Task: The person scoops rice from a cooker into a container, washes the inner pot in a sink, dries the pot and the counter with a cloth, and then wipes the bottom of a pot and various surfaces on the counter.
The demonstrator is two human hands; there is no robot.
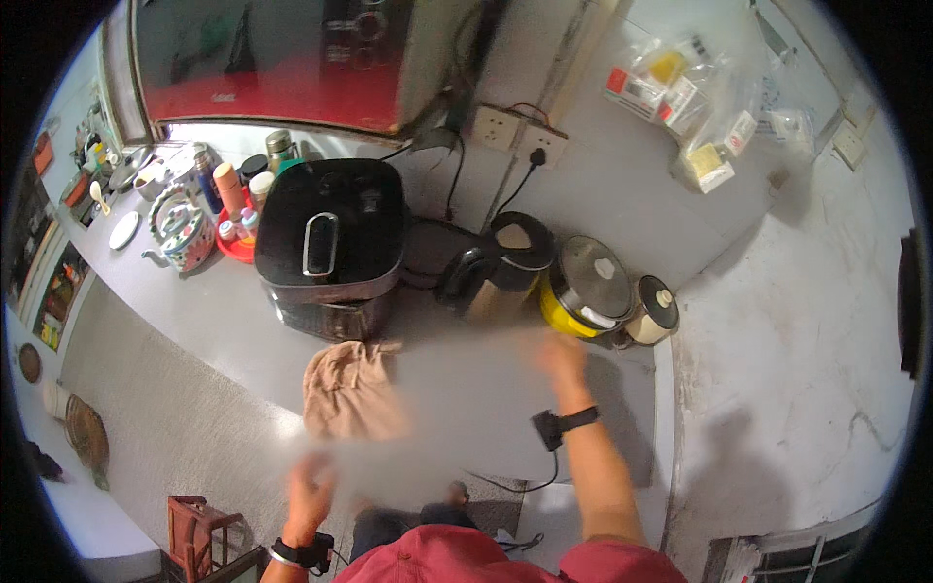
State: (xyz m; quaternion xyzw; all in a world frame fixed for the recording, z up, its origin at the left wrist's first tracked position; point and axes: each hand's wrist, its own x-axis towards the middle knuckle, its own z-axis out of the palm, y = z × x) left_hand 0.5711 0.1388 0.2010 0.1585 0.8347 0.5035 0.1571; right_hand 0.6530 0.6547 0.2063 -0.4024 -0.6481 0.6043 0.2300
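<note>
My right hand (561,357) reaches over the counter, its fingers by the base of a yellow pot (565,313) with a glass lid (596,277). A blur covers the fingertips, so whether they touch the pot is unclear. Below the counter's front edge is my left hand (312,484), its fingers bent and partly lost in the haze; I cannot tell if it holds anything. Between the hands a crumpled tan cloth (350,397) lies at the counter's edge. An electric kettle (514,255) stands left of the pot, and a small lidded pot (652,313) to its right.
A black rice cooker (328,240) sits behind the cloth. Further left are a patterned teapot (186,237) and several bottles. A red-fronted microwave oven (270,65) hangs above. Wall sockets (521,135) feed cords, and plastic bags (692,109) hang right. A wooden stool (193,535) stands below.
</note>
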